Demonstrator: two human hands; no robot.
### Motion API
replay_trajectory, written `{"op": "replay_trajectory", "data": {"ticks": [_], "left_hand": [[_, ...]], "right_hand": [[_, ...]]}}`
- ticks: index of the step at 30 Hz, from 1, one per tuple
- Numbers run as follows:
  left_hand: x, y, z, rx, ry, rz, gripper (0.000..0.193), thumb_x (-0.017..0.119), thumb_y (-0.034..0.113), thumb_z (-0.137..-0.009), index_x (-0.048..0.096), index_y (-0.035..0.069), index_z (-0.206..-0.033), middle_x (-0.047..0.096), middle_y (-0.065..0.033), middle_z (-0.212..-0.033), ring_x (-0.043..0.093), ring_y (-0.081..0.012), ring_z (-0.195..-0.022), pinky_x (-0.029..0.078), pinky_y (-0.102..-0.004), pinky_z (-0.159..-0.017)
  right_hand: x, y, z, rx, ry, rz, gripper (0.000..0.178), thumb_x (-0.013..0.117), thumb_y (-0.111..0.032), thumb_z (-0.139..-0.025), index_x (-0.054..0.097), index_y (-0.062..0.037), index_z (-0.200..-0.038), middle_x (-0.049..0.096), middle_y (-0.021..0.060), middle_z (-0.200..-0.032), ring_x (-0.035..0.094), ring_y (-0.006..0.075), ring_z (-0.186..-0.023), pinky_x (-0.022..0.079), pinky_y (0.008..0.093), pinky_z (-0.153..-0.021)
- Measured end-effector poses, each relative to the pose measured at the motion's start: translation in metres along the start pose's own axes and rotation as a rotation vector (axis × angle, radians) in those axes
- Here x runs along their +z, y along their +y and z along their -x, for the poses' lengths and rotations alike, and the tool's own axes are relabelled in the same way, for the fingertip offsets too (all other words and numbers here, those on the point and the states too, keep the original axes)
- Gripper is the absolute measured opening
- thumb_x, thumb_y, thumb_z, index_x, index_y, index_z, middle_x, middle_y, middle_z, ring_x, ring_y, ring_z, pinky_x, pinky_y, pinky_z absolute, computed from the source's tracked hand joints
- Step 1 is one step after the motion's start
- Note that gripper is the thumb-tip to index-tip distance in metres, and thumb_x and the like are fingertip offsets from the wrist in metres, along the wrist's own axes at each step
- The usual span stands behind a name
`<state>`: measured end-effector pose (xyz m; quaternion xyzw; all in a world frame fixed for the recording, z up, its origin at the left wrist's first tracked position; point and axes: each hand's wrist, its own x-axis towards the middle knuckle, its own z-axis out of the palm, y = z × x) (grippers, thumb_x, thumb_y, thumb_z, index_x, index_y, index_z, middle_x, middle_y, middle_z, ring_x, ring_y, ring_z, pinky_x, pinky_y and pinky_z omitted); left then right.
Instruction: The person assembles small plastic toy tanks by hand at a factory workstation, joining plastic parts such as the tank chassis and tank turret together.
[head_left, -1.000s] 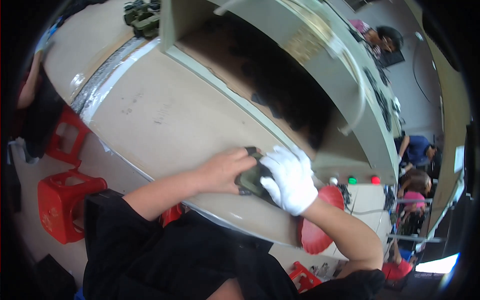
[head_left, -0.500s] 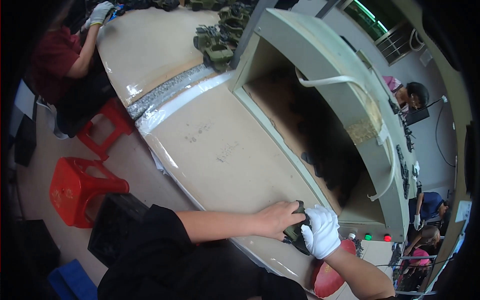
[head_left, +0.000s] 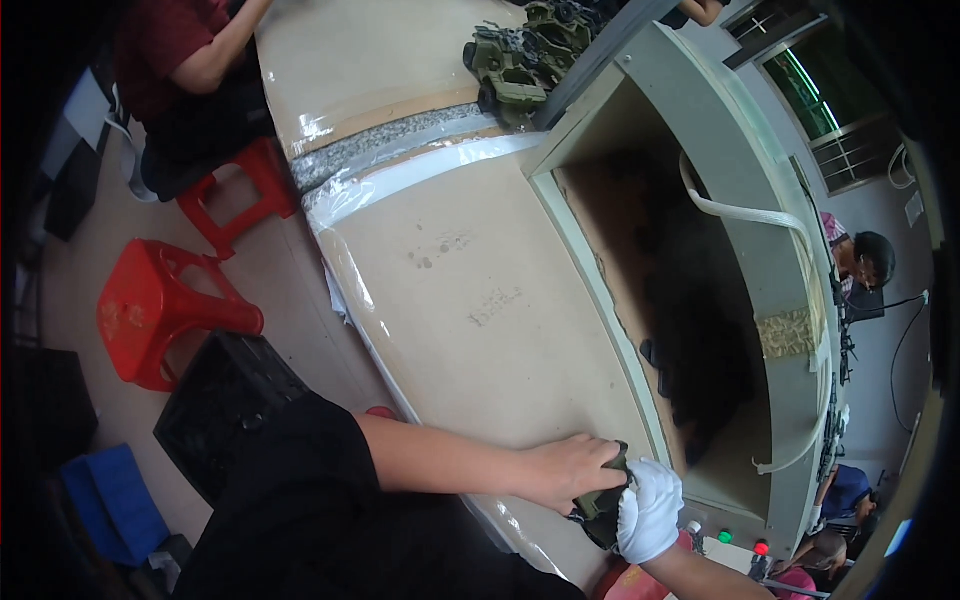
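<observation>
My bare left hand grips a dark green toy vehicle low over the near end of the tan work surface. On the vehicle's right side, my right hand, in a white glove, is closed round it. Between them the two hands cover most of the toy, so its details are hidden. At the far end of the surface stands a cluster of similar green toy jeeps.
A pale green hooded machine with a dark opening runs along the right; green and red buttons sit at its near end. Red stools, a black crate and a blue box are at left. A person in dark red sits far left.
The view has shifted, so the surface and machine sit lower and further right. Both hands still hold the toy vehicle, and the right hand has turned slightly around it.
</observation>
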<state>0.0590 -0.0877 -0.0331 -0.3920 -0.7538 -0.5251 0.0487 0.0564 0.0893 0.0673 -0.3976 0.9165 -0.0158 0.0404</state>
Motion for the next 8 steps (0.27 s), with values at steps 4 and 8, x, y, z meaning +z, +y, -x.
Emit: {"op": "replay_trajectory", "data": {"ticks": [4, 8], "left_hand": [[0.003, -0.009, 0.003, 0.009, -0.019, 0.043, 0.055, 0.074, 0.015, -0.049, 0.055, 0.01, -0.101, 0.042, -0.0184, -0.098, 0.048, -0.0355, -0.091, 0.041, -0.0405, -0.075], [0.005, -0.002, -0.004, -0.014, -0.073, 0.093, 0.049, 0.074, 0.015, -0.048, 0.058, 0.01, -0.094, 0.041, -0.0191, -0.095, 0.048, -0.0361, -0.088, 0.043, -0.0394, -0.072]], "right_hand": [[0.008, -0.001, -0.005, -0.018, 0.039, -0.071, 0.036, 0.052, -0.021, -0.079, 0.045, -0.0031, -0.109, 0.049, 0.0141, -0.102, 0.047, 0.0335, -0.097, 0.032, 0.0468, -0.088], [-0.004, -0.004, 0.006, -0.006, 0.311, 0.04, 0.037, 0.05, -0.022, -0.08, 0.044, -0.0001, -0.11, 0.048, 0.017, -0.106, 0.046, 0.0364, -0.099, 0.029, 0.0487, -0.094]]}}
